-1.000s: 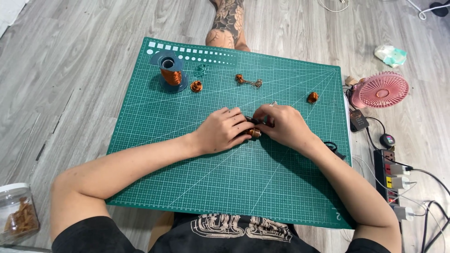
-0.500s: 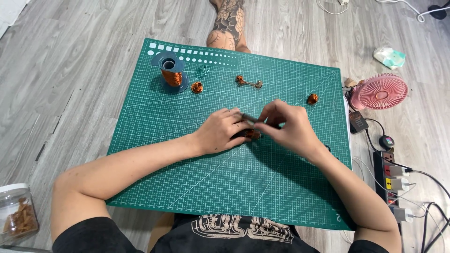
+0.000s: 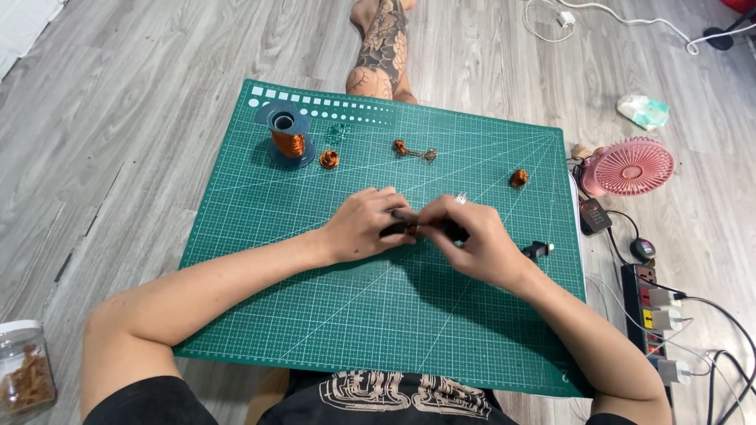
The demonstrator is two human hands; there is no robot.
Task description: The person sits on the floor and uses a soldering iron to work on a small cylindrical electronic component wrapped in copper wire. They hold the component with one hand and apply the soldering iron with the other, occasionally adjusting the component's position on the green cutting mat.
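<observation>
Green cutting mat (image 3: 260, 236) lies on the grey plank floor (image 3: 118, 118), bearing all the work. Both hands meet near the mat's middle: left hand (image 3: 364, 224) and right hand (image 3: 472, 240) each pinch one end of a small dark piece (image 3: 409, 228) wound with copper wire, held just above the mat; fingers of both are curled tight on it, mostly hiding it. Judged light, small and easily dropped; the wire looks thin, pliable and prone to kinking, so grip is best taken on the stiff dark body at the ends, not on the windings. At the far left, a spool (image 3: 285, 135) of copper wire stands upright, with a small coil (image 3: 329, 160) just beside it. A wound pair (image 3: 413, 150) lies far centre, another coil (image 3: 518, 179) far right. A small dark tool (image 3: 538, 251) rests near the right wrist; kind unclear.
</observation>
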